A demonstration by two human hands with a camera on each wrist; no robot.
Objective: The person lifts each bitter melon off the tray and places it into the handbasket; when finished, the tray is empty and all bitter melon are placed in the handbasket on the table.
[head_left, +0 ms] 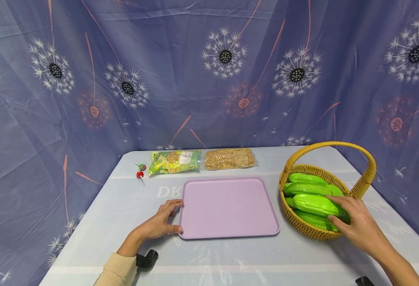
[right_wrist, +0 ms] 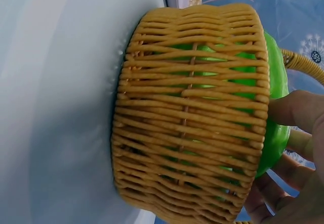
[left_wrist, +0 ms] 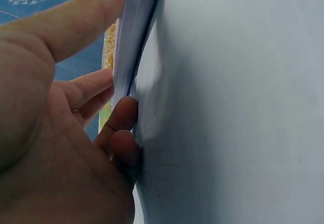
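Observation:
My left hand [head_left: 160, 222] touches the left edge of a flat lilac tray [head_left: 227, 208], with the thumb near its front corner and the fingertips farther back. In the left wrist view, the thumb and index fingertip meet the tray's rim [left_wrist: 132, 37]. At the right, my right hand [head_left: 361, 222] reaches over the rim of a yellow wicker basket [head_left: 304, 229] and grips the near end of a long green gourd [head_left: 314, 203]. Several other smooth, ridged green gourds [head_left: 307, 188] lie in the basket. The right wrist view shows the thumb and fingers around a green gourd [right_wrist: 276, 140] above the woven side.
Behind the tray lie a green-yellow food packet [head_left: 173, 162] and a clear bag of golden kernels [head_left: 229, 159]. Two lollipops, one red [head_left: 139, 174] and one green [head_left: 142, 167], lie at the back left. A patterned blue curtain [head_left: 181, 71] hangs behind the table. The basket's tall handle [head_left: 332, 143] arches upward.

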